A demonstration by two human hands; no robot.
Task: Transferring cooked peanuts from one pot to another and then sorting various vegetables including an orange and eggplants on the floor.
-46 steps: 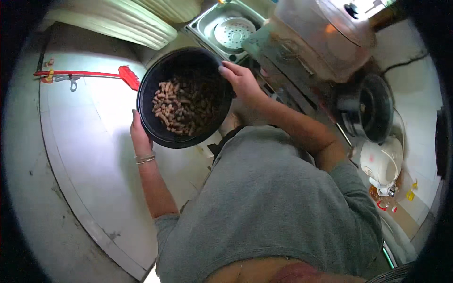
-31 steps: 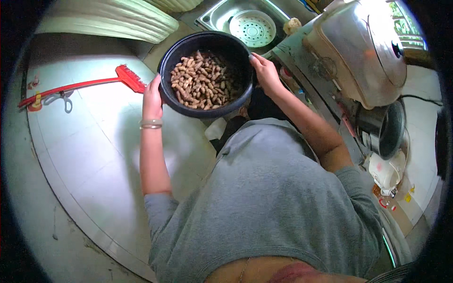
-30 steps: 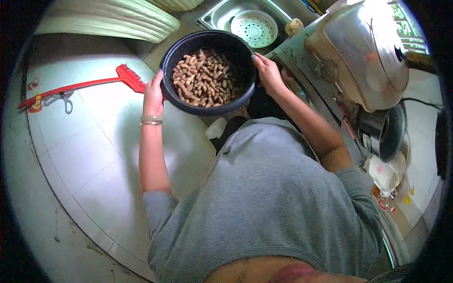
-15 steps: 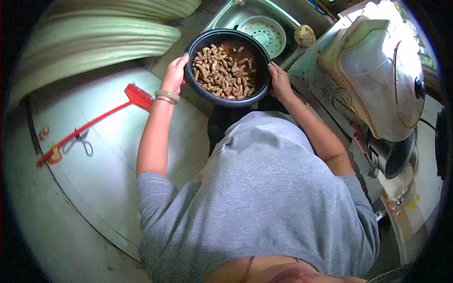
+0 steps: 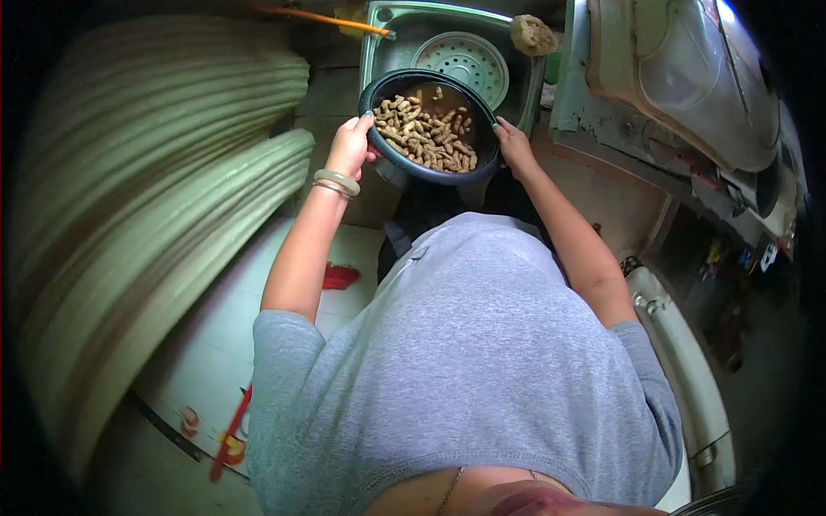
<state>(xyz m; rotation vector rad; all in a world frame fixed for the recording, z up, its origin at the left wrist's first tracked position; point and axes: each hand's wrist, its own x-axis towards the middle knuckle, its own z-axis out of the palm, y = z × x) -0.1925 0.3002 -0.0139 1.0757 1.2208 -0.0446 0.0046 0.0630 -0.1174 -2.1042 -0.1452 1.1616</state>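
Note:
Between my hands is a round black basin (image 5: 443,177) with peanuts in their shells (image 5: 426,133) heaped in it and brownish water at its far side. My left hand (image 5: 351,148), with bangles on the wrist, is closed on the left rim. On the opposite rim my right hand (image 5: 514,146) grips with the thumb on top; its other fingers are partly hidden. Just beyond the basin, inside a steel sink (image 5: 400,53), lies a pale round strainer plate (image 5: 469,62) with holes. The basin's far edge overlaps the sink's near part in view.
A brown sponge-like lump (image 5: 533,35) rests at the sink's right corner. Pale green pleated curtain (image 5: 172,155) hangs on the left. An orange stick (image 5: 331,19) reaches over the sink's left rim. Right, a cluttered counter holds a large translucent cover (image 5: 688,77). A red broom (image 5: 341,276) lies behind me.
I have moved forward with the basin, closer to the sink. The curtain now fills more of the left, and the broom and counter have shifted backward in view. Both hands keep their hold.

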